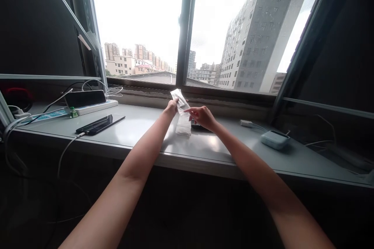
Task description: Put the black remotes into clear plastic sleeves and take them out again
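Note:
My left hand (173, 106) is closed around a crinkled white packet (181, 102), thin like tissue or soft plastic, held tilted above the desk. My right hand (202, 116) touches the packet's right edge with its stretched index finger, and the thumb sits just below; the fingers look pinched there. A second white crinkled piece (183, 127) hangs or lies beneath, and I cannot tell whether it joins the packet. Partly hidden behind my right hand is a dark object with red on it (195, 122), resting on the desk.
On the grey desk (140, 124), a tablet (101, 124) with a cable lies left. Behind it, a phone (85, 99) leans on a white power strip (97, 106) near a small green bottle (73, 113). A pale blue device (274, 139) and a white plug (246, 123) lie right.

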